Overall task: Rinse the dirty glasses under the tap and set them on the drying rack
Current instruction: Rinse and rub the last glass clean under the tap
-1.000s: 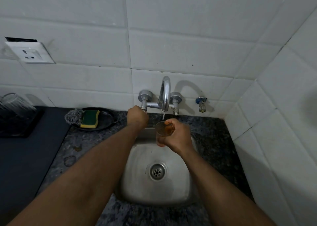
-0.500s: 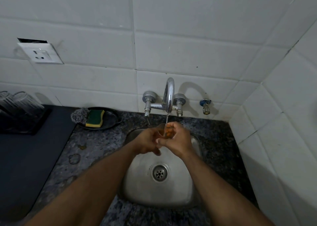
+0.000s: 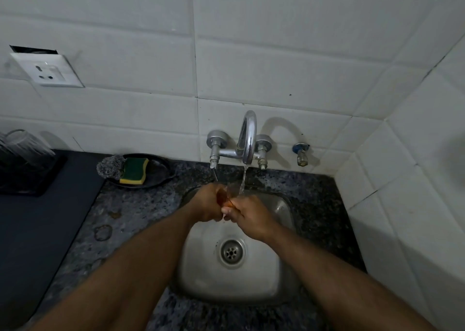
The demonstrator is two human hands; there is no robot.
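Observation:
A small clear glass with an amber tint sits between both my hands over the steel sink. My left hand wraps its left side and my right hand grips it from the right and below. Water runs from the chrome tap in a thin stream onto the glass rim. Most of the glass is hidden by my fingers. At the far left a black drying rack holds upturned clear glasses.
A black dish left of the tap carries a green-yellow sponge and steel wool. The speckled granite counter has wet rings. A small blue-capped valve sits right of the tap. A tiled wall closes in on the right.
My left hand came off the tap handle and joined the right hand on the glass. Water now flows from the spout onto the glass.

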